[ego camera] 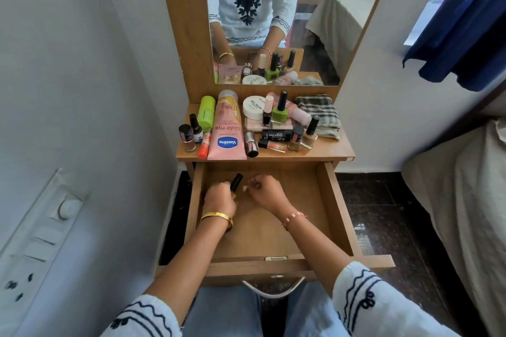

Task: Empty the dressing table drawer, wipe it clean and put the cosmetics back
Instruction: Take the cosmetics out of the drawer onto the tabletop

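Observation:
The wooden drawer (323, 200) is pulled out below the dressing table top (328, 149). Both hands are inside it near the back left. My left hand (219, 197) grips a small bottle with a black cap (236, 181). My right hand (264, 191) is curled beside it, and whether it holds anything I cannot tell. The rest of the drawer floor shows bare wood. On the top lie a pink Vaseline tube (227, 131), a green nail polish (279, 112), a white jar (253, 107), a green bottle (206, 112) and several small bottles.
A folded checked cloth (319, 113) lies at the top's right. The mirror (273, 22) rises behind. A wall with a switchboard (41, 241) is close on the left. A bed (460, 200) and dark floor (383, 200) are on the right.

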The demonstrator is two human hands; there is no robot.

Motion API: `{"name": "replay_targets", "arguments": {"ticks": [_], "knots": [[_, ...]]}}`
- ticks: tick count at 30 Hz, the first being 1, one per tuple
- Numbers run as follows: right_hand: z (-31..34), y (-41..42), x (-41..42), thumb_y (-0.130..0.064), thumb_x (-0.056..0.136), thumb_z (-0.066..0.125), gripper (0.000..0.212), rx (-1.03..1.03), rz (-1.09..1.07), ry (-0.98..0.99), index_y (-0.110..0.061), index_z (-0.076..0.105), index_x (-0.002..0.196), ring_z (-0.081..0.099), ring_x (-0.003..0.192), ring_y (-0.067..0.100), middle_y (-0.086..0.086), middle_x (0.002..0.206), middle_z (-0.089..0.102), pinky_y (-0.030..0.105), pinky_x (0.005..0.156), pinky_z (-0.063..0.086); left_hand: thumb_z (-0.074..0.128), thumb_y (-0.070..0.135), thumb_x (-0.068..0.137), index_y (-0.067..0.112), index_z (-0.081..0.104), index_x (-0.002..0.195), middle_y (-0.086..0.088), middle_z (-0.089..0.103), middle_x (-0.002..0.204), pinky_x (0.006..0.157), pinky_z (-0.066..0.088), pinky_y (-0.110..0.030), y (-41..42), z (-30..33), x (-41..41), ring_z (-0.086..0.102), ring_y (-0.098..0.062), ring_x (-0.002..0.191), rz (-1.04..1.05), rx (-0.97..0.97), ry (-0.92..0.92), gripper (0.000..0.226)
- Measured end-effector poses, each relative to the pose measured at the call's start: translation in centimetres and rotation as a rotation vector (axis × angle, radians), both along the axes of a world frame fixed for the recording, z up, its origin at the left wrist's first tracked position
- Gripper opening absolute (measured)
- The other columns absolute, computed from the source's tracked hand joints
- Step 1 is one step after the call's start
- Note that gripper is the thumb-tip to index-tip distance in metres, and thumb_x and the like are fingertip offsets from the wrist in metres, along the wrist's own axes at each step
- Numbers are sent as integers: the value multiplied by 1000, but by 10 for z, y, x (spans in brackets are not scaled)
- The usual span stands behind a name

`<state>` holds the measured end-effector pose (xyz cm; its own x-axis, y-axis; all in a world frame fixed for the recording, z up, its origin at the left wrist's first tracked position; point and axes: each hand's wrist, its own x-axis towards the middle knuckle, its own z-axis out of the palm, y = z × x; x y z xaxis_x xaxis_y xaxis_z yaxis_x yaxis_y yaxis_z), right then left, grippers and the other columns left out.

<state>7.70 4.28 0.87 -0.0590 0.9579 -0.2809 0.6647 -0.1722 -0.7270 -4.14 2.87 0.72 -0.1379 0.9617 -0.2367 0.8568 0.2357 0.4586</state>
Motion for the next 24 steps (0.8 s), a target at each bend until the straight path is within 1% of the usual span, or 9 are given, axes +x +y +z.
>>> {"name": "replay_targets", "arguments": {"ticks": [2, 4, 7, 10, 15, 17, 18, 21, 24], "knots": [[3, -2, -1, -26, 88, 61, 23, 1, -35, 91, -6, 67, 99, 60, 82, 18, 10, 97, 69, 27, 67, 44, 63, 10, 81, 7, 61, 112, -15, 62, 113, 90, 46, -35, -5, 4, 1, 56, -33, 110, 1, 70, -86, 31], [7, -7, -1, -29, 88, 63, 22, -11, -72, 176, -8, 66, 92, 63, 77, 22, 10, 87, 69, 37, 70, 53, 68, 9, 78, 8, 58, 119, -13, 58, 119, 94, 43, -32, -10, 9, 2, 53, -30, 114, 1, 120, -159, 42], [13, -13, -1, -29, 86, 65, 20, 3, -167, 247, -9, 64, 87, 67, 79, 28, 12, 84, 69, 46, 76, 57, 71, 7, 76, 12, 55, 123, -9, 55, 125, 95, 42, -26, -20, 16, 6, 52, -24, 116, -36, 181, -251, 51], [26, -18, 0, -25, 85, 66, 14, 51, -199, 286, -12, 61, 82, 67, 84, 31, 15, 88, 69, 49, 76, 56, 71, 9, 76, 11, 53, 127, -7, 52, 126, 93, 40, -21, -29, 22, 9, 52, -21, 117, -66, 248, -322, 54], [58, -25, 6, -20, 86, 64, 8, 203, -200, 253, -15, 61, 82, 65, 79, 21, 5, 83, 66, 33, 70, 55, 74, 17, 75, 11, 55, 123, -3, 55, 113, 83, 43, -10, -32, 33, 3, 54, -11, 102, -147, 325, -507, 51], [72, -24, 8, -20, 86, 65, 9, 295, -198, 208, -12, 62, 84, 65, 76, 22, 5, 80, 66, 36, 68, 54, 69, 12, 79, 12, 57, 119, 0, 58, 105, 77, 45, -3, -31, 40, -1, 58, -10, 96, -139, 345, -595, 42], [79, -23, 9, -20, 86, 65, 9, 327, -198, 206, -13, 60, 82, 65, 75, 23, 5, 79, 66, 37, 67, 55, 66, 9, 81, 12, 57, 118, 0, 60, 102, 76, 45, -2, -29, 43, -3, 60, -10, 94, -126, 365, -626, 39], [102, -19, 9, -18, 86, 64, 15, 434, -189, 187, -19, 53, 76, 60, 70, 17, -1, 73, 60, 25, 60, 49, 59, 5, 86, 11, 58, 118, 3, 61, 95, 77, 48, -6, -24, 54, -4, 57, -1, 87, -90, 437, -657, 32], [121, -5, 5, -19, 87, 64, 9, 531, -179, 136, -15, 57, 89, 58, 69, 13, -2, 75, 60, 24, 61, 49, 54, 8, 90, 11, 56, 119, 0, 58, 97, 74, 46, -7, -17, 64, -2, 55, -6, 87, -67, 475, -638, 30]]}}
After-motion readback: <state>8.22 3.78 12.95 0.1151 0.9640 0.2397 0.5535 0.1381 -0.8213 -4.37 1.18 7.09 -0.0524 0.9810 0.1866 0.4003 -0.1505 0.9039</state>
